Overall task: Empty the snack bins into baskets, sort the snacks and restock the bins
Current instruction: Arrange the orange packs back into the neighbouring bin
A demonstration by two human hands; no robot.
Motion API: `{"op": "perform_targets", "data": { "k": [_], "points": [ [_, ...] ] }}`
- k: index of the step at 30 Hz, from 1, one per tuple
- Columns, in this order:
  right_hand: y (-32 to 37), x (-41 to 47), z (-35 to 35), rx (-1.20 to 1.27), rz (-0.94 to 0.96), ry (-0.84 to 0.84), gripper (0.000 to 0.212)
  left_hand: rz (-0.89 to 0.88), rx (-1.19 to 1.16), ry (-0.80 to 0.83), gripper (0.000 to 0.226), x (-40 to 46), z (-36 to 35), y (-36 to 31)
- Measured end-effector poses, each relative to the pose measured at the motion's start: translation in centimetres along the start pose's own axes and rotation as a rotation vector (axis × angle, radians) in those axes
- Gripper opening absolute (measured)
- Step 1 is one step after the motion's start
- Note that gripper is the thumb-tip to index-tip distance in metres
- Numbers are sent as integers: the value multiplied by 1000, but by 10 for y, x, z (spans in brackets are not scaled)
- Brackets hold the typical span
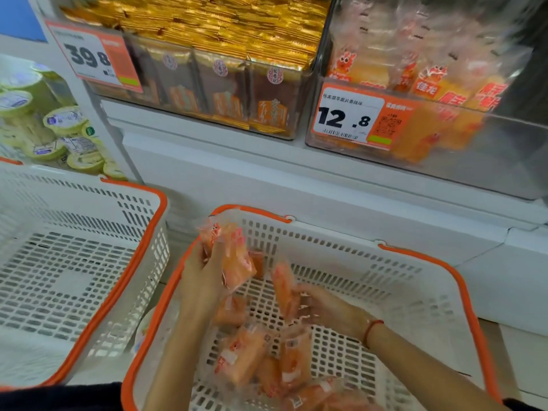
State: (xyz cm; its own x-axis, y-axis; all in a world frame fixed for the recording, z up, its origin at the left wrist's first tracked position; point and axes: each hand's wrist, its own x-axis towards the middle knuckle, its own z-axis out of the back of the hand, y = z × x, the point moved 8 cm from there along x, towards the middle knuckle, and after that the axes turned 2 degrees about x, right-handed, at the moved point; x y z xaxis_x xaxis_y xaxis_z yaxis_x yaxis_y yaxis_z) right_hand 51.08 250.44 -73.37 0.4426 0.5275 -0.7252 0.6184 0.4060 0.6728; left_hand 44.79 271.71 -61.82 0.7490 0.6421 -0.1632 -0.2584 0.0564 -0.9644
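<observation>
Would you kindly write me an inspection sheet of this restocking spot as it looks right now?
Surface: white shelf ledge below the bins.
Job's things: right basket holds loose orange snack packs; left basket shows no snacks; 12.8 bin part filled with the same orange packs; 39.8 bin full of gold-brown packs.
Clutter: nothing seen.
Hands: left hand grips several orange packs; right hand holds one orange pack over the right basket.
Cables: nothing seen.
Surroundings: green-lidded tubs stacked at far left.
</observation>
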Motion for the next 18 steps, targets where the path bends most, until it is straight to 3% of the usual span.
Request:
{"op": "perform_targets", "data": {
  "k": [7,11,15,18],
  "points": [
    [69,-101,32,431,169,265,34,272,-112,256,34,-19,-77,-1],
    [98,-144,52,531,317,208,44,284,-147,282,39,-23,-98,-39],
    [122,-175,50,432,309,148,33,264,-241,429,47,-45,-126,-79],
    [139,-202,52,186,336,-24,52,125,-259,491,50,-61,-144,-125]
  ]
}}
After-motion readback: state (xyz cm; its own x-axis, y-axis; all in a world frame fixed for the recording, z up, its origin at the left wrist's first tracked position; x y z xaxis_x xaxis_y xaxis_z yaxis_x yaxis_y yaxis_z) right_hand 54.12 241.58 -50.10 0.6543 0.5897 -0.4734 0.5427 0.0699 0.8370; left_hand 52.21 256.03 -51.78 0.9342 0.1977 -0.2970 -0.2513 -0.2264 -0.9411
